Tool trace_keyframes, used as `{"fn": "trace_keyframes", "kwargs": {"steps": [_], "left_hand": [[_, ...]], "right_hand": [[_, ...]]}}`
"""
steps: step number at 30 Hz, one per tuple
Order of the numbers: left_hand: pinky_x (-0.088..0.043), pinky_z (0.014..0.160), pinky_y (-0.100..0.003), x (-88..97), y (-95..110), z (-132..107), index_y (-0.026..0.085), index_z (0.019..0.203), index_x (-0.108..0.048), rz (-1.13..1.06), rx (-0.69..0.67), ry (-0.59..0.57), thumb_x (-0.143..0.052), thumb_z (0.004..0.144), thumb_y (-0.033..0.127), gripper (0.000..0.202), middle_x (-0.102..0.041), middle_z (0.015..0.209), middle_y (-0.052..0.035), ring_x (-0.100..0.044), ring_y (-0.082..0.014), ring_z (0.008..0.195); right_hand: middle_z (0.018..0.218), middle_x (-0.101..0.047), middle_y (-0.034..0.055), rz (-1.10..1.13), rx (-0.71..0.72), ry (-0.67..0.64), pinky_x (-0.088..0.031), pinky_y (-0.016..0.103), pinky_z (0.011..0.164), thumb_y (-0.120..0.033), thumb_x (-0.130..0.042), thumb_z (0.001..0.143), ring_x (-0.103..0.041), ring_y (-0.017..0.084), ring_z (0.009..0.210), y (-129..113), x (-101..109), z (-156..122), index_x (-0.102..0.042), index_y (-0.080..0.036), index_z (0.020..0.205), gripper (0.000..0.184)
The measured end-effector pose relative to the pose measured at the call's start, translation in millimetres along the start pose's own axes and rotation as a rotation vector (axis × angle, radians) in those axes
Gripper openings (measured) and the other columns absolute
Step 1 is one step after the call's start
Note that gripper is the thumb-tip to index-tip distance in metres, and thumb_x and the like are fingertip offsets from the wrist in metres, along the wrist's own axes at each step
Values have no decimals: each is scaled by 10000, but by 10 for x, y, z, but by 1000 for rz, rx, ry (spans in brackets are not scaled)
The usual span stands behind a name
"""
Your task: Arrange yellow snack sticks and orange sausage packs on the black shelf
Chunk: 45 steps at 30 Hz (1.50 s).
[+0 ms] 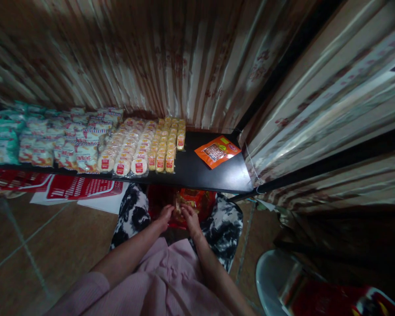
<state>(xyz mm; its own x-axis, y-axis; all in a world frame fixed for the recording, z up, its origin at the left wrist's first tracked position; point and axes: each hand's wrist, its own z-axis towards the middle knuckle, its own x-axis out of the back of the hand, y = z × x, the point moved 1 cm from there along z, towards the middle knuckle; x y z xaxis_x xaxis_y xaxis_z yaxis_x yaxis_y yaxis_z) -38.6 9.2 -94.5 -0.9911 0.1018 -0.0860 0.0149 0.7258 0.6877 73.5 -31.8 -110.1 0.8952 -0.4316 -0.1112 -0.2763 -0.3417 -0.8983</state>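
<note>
Between my knees, my left hand [166, 217] and my right hand [190, 217] face each other with fingers closed. They pinch a small clear-wrapped packet [177, 204] from both sides; its contents are too dim to make out. Under the hands is a red basket [154, 198], holding more wrapped pieces and a red-orange bag [200, 195]. Past the hands, a black shelf [197, 173] bears rows of packaged snacks. An orange pouch [217, 151] lies flat on its right part.
Yellow snack packs [166, 151], round white cracker packs [127, 153], white bags [82, 149] and green bags [3, 140] line the shelf. Red baskets [85, 188] sit beneath it. A pale stool [270, 272] stands at the lower right; pleated curtains [197, 74] hang behind.
</note>
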Motion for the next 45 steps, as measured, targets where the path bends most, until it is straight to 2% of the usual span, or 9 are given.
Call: {"fn": "trace_keyframes", "kwargs": {"steps": [4,8,15,19,23,28,33,40,45], "left_hand": [[-466,528,-190,-58,51,-74,164,772,-555,15,-41,38,-611,735,273,127,-611,671,12,-590,-99,585],[-477,601,-208,-87,63,-79,159,787,-530,59,-77,106,-655,717,251,170,-615,703,-4,-603,-114,644],[-469,670,-204,-59,46,-32,148,804,-556,160,-130,170,-539,759,109,63,-633,782,-30,-612,-118,738],[-478,633,-204,-69,10,-56,140,921,-562,193,-148,174,-493,756,73,191,-651,904,-68,-624,-119,754],[-492,685,-218,-103,5,-64,138,1005,-558,223,-172,181,-484,744,54,284,-658,989,-88,-637,-125,807],[-485,765,-211,-157,33,-65,154,967,-586,254,-232,158,-483,734,37,280,-673,996,-66,-632,-121,870],[-472,826,-238,-194,42,-126,158,969,-586,296,-291,152,-500,740,62,263,-667,994,-62,-620,-129,892],[-471,837,-263,-228,88,-241,183,924,-603,422,-404,143,-490,749,123,216,-658,952,-46,-612,-143,888],[-470,850,-270,-274,139,-320,184,923,-608,459,-559,144,-460,713,102,270,-632,924,-42,-607,-146,896]], "right_hand": [[835,-699,58,-12,-1,-33,-511,307,620,-540,-693,566,-636,220,753,-39,-19,-39,-672,-177,877,478],[757,-692,44,-21,-11,-38,-511,301,617,-539,-693,580,-637,206,696,-68,-47,-67,-650,-178,879,470],[849,-693,55,-92,65,-81,-489,293,729,-491,-664,626,-631,186,766,54,-18,-30,-630,-160,884,421],[820,-683,59,-191,103,-29,-484,280,690,-494,-590,689,-621,179,733,92,40,-29,-627,-141,918,422],[805,-681,49,-188,128,-6,-493,284,675,-469,-568,708,-626,183,731,87,55,-36,-590,-155,1004,432],[836,-681,53,-209,172,5,-497,291,686,-452,-555,718,-626,182,739,65,57,-62,-590,-159,986,398],[848,-688,56,-338,183,87,-484,303,746,-478,-531,731,-623,192,778,-17,71,-126,-643,-162,910,380],[856,-696,87,-389,179,149,-483,316,750,-533,-552,693,-631,214,776,-83,88,-172,-651,-135,967,493],[990,-674,137,-455,259,259,-474,343,824,-591,-515,704,-623,249,911,-120,168,-179,-649,-133,1047,588]]}}
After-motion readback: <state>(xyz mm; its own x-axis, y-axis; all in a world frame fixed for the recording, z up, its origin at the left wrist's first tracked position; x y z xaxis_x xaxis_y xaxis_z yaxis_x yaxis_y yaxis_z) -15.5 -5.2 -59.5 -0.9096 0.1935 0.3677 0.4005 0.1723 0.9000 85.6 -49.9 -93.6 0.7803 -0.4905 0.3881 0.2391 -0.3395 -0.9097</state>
